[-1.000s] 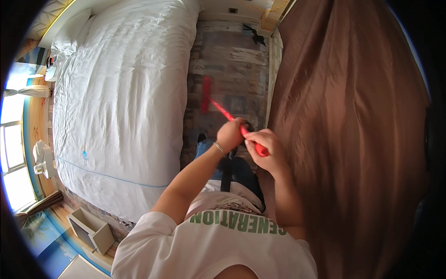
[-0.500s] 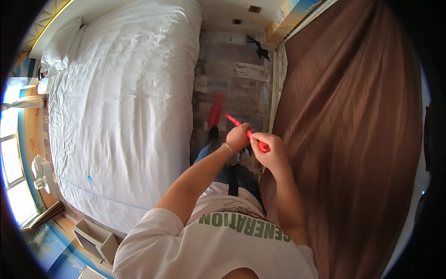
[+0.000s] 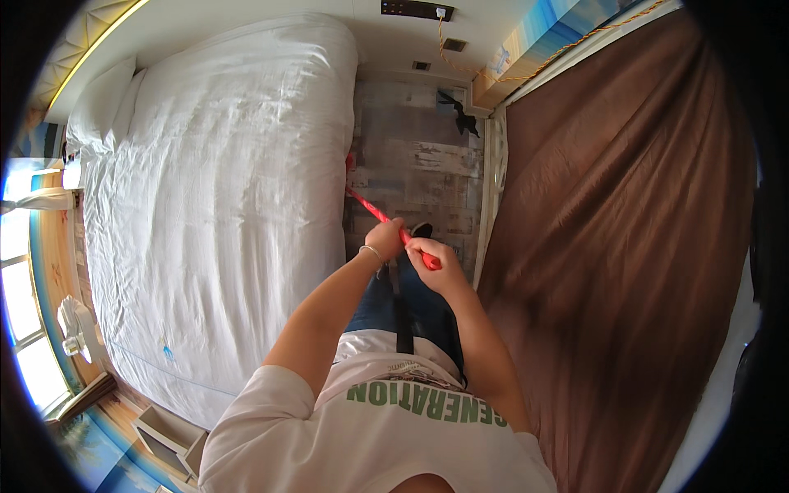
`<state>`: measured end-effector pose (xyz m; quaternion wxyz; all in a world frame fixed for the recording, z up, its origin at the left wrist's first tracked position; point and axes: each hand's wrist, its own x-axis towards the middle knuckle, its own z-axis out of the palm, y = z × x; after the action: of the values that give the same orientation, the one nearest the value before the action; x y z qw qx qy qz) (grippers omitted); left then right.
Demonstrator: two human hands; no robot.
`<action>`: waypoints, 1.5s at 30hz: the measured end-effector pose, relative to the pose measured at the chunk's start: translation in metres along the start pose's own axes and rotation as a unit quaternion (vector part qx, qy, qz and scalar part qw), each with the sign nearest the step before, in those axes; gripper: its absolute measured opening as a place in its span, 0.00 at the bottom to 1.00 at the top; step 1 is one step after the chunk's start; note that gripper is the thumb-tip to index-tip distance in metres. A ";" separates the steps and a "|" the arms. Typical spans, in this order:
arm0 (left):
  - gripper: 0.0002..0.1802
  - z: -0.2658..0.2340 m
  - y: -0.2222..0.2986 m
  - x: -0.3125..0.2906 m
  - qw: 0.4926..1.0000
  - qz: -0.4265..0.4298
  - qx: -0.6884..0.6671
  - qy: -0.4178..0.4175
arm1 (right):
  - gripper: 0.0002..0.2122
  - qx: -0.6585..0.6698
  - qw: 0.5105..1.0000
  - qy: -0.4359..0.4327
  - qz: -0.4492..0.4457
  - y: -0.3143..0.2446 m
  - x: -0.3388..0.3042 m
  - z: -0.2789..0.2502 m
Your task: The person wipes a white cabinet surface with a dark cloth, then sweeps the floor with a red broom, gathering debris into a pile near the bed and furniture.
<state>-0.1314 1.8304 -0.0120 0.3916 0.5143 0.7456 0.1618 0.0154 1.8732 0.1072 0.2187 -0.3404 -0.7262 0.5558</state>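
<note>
Plank floor (image 3: 415,156) between white bed (image 3: 222,189), brown curtain (image 3: 625,222) | both hands' grip closed on red broom handle (image 3: 380,217)

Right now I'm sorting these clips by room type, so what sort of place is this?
Most likely a bedroom, perhaps a hotel room. A made bed with a white duvet and pillows fills the left, a long brown curtain hangs on the right, and a narrow strip of wood-look floor runs between them.
</note>
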 end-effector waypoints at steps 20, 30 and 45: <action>0.12 -0.087 0.052 0.183 0.999 -0.023 0.033 -0.001 | 0.05 -0.027 0.998 0.042 -0.042 0.021 0.175 -0.082; 0.14 -0.087 0.142 0.245 0.988 0.105 0.026 -0.112 | 0.05 -0.014 0.973 0.210 0.093 -0.003 0.197 -0.154; 0.16 -0.092 0.151 0.311 0.803 0.319 0.296 -0.407 | 0.10 0.121 0.705 0.647 0.264 0.020 0.204 -0.044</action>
<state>-0.1553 2.1865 0.0144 0.4139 0.8327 0.3233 -0.1756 -0.0857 2.0555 0.0884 0.5188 -0.7647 -0.2136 0.3171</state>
